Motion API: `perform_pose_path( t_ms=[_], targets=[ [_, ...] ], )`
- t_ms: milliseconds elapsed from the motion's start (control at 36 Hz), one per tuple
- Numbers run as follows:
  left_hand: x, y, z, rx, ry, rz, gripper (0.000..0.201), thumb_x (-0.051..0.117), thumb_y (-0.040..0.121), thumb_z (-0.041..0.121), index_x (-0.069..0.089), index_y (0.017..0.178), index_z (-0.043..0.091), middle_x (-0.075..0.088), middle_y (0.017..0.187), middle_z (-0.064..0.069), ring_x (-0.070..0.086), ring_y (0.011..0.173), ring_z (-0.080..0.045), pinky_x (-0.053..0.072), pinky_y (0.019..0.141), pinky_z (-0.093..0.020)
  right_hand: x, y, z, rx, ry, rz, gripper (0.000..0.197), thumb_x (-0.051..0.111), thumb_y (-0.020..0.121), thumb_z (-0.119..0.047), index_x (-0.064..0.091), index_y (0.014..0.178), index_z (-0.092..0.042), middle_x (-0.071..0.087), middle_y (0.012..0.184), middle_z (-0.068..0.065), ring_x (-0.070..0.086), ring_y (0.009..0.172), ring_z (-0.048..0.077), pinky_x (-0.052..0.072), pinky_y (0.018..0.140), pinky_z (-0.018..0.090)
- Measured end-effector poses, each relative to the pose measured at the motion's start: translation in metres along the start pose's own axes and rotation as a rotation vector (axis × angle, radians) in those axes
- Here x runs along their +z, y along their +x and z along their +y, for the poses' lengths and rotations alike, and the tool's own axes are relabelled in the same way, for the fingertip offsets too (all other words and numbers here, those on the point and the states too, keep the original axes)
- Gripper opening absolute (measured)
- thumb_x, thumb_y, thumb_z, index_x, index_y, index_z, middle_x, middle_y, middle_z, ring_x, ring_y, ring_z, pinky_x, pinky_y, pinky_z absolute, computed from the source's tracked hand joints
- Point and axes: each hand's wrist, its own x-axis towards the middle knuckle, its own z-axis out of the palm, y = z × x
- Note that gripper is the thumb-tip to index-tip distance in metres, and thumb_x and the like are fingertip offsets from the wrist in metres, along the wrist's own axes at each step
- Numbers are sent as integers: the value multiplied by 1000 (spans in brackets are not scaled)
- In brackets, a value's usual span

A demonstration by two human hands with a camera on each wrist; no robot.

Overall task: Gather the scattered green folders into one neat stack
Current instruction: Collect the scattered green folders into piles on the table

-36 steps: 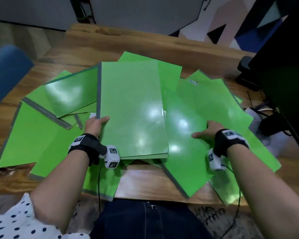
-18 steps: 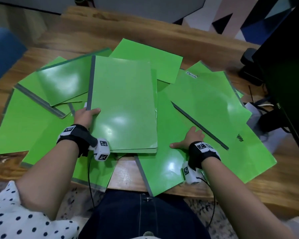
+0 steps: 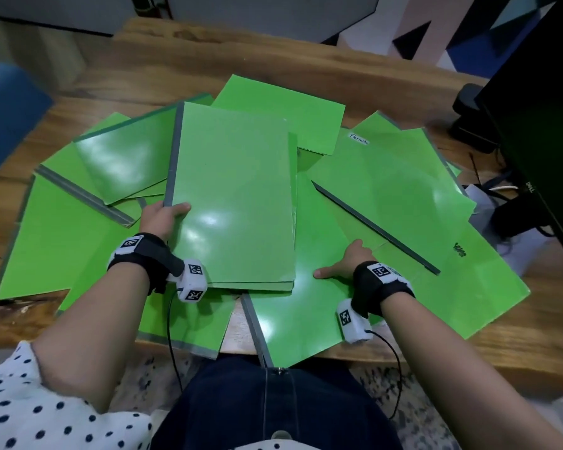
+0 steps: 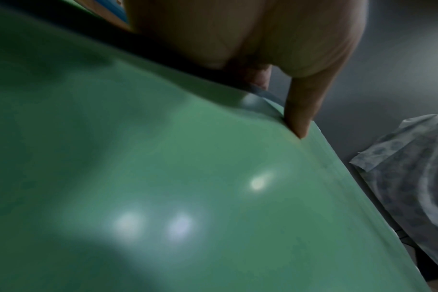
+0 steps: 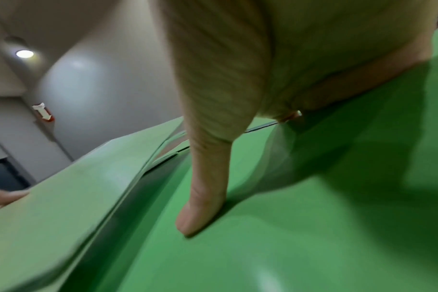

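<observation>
Sliding left since the earlier frames, the right hand is now pressing flat, fingers spread, on a loose folder overhanging the desk edge. The left hand is pinching the near-left corner of the stack at mid-desk, thumb on top. Other folders are lying fanned around it. They are looking light, glossy and slippery, bending readily under the thumb; gripping by the grey spine or squaring both long edges is probably steadier.

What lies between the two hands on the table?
The partly gathered stack of green folders fills that stretch in the head view: the left hand grips its near left corner; the right hand rests beside its right edge.
</observation>
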Motion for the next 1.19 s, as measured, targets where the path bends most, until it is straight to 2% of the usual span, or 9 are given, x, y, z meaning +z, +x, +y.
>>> perform_pose_path(
  t_ms=[111, 167, 278, 417, 500, 722, 833, 972, 1194],
  targets=[
    [-6, 0, 0, 0, 6, -3, 16, 66, 85, 17, 53, 83, 8, 43, 69, 1, 40, 61, -12, 32, 76, -28, 7, 1, -1, 19, 115, -41, 107, 81, 62, -53, 31, 138, 2, 54, 123, 14, 56, 101, 29, 50, 76, 33],
    [-10, 0, 0, -5, 4, -5, 24, 66, 86, 17, 48, 70, 15, 42, 68, 1, 39, 61, -13, 32, 76, -28, 15, -3, -6, 38, 109, -30, 106, 80, 57, -61, 38, 134, -1, 54, 122, 13, 55, 105, 31, 52, 82, 36],
    [-18, 2, -2, -14, -4, -3, 17, 67, 85, 18, 53, 84, 9, 45, 70, 2, 43, 72, -19, 35, 80, -31, 30, -12, -18, 100, 15, 52, 122, 79, 51, -66, 23, 145, -12, 7, 155, 16, 29, 136, 42, 38, 105, 49],
    [-30, 8, -2, -44, 2, 6, 24, 69, 82, 20, 57, 93, 4, 54, 80, -3, 49, 90, -25, 39, 86, -33, 43, -18, -34, 119, 71, 16, 131, 81, 57, -58, 3, 150, -7, 8, 154, 22, 49, 125, 37, 48, 93, 39],
    [-40, 10, -1, -56, -18, 15, 58, 71, 80, 22, 51, 127, -6, 61, 116, -15, 54, 112, -35, 38, 102, -42, 49, -21, -38, 131, 71, 37, 135, 82, 56, -58, 0, 149, -5, 21, 149, 23, 50, 122, 36, 51, 92, 41],
    [-51, 26, -2, -28, -7, -4, 15, 67, 84, 16, 54, 78, 12, 48, 72, 2, 45, 69, -16, 36, 83, -31, 57, -20, -35, 186, 172, 118, 136, 89, 43, -54, 11, 144, -7, 46, 136, 18, 48, 122, 36, 48, 95, 46],
    [-56, 32, -1, -10, -14, -6, 27, 68, 83, 19, 57, 104, 6, 53, 82, -2, 48, 86, -21, 40, 89, -35, 51, -25, -39, 131, 296, 122, 136, 88, 54, -45, -3, 148, -7, 24, 150, 23, 43, 129, 37, 46, 96, 42],
    [-62, 39, 2, -10, -5, -23, 22, 69, 81, 22, 58, 92, 6, 53, 78, -1, 49, 86, -22, 38, 83, -32, 52, -36, -50, 10, 339, 280, 86, 66, 79, -53, 19, 139, -13, 34, 139, 25, 58, 101, 39, 44, 69, 35],
    [-76, 44, 18, 44, -74, -24, 14, 69, 80, 20, 59, 86, 12, 53, 80, 2, 48, 78, -17, 36, 85, -31, 54, -32, -53, -18, 673, 352, 58, 55, 91, -43, 34, 131, -7, 54, 126, 21, 56, 97, 33, 43, 83, 34]
  ],
)
